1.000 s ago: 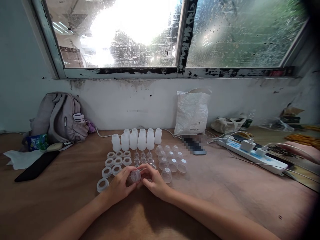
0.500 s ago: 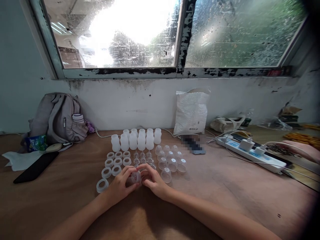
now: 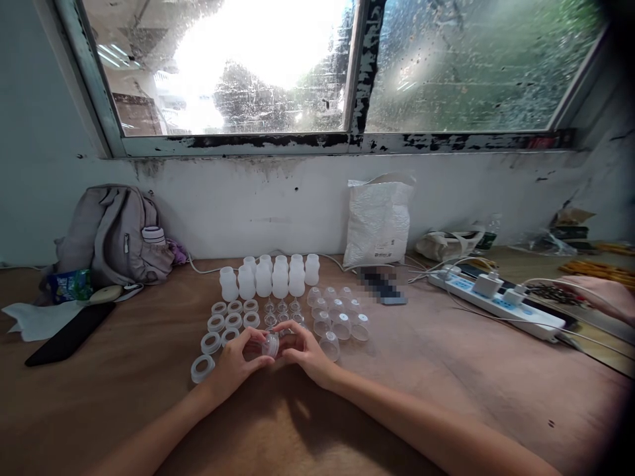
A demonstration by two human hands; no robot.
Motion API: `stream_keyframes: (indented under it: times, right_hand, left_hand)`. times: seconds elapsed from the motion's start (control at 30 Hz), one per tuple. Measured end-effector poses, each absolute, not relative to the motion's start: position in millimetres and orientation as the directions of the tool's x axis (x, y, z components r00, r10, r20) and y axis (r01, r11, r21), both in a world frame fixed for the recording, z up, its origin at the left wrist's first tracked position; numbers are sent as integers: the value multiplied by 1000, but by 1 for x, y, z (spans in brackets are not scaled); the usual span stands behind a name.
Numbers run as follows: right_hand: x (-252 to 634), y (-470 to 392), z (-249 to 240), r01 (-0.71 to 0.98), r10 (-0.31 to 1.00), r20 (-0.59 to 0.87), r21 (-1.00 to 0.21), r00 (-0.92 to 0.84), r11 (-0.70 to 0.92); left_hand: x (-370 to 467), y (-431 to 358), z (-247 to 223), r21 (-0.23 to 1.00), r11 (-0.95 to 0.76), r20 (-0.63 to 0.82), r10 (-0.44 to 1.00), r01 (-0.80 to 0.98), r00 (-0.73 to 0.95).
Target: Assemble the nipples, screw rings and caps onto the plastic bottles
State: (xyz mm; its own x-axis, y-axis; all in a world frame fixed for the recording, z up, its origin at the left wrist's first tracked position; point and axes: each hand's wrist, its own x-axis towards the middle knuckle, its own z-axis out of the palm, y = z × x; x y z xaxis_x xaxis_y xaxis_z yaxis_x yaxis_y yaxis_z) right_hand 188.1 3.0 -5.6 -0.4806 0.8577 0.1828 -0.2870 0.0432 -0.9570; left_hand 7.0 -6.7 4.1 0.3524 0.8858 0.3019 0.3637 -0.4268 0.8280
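Note:
A translucent bottle collar ring (image 3: pixel 270 345) is pinched between the thumb and fingers of my left hand (image 3: pixel 237 360), just above the table. My right hand (image 3: pixel 310 357) curls in from the other side, its fingers closed around a clear bottle nipple at the ring; the fingers partly hide it. Left of my hands stand rows of more collar rings (image 3: pixel 202 368). Several clear nipples (image 3: pixel 282 306) sit right behind my hands. To the right are rows of clear dome caps (image 3: pixel 329 345). White baby bottles (image 3: pixel 280 277) stand upright at the back.
A grey backpack (image 3: pixel 116 231) and a black phone-like slab (image 3: pixel 72 334) lie left. A white plastic mailer (image 3: pixel 380 221) leans on the wall. At right are a power strip (image 3: pixel 496 305) with cables and another person's hand (image 3: pixel 602 296).
The collar ring has turned between my hands, so its threaded side shows more. My right hand's fingers have shifted slightly. The rows on the table look the same.

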Motion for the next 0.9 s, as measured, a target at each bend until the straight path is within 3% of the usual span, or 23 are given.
stream_keyframes:
  times: [0.17, 0.4, 0.6, 0.9]
  right_hand:
    - [187, 6, -12, -268, 876, 222, -957, -429, 111]
    - [186, 9, -14, -239, 894, 246, -957, -375, 163]
    - [187, 9, -13, -60, 900, 244, -969, -360, 239]
    - [185, 12, -20, -171, 879, 225, -971, -421, 166]
  left_hand:
    - [10, -9, 9, 912, -363, 265, 877, 192, 401]
    - [11, -8, 11, 885, -377, 291, 906, 274, 307]
    - [13, -4, 7, 952, -249, 186, 933, 179, 309]
    - [15, -6, 8, 990, -112, 83, 950, 81, 301]
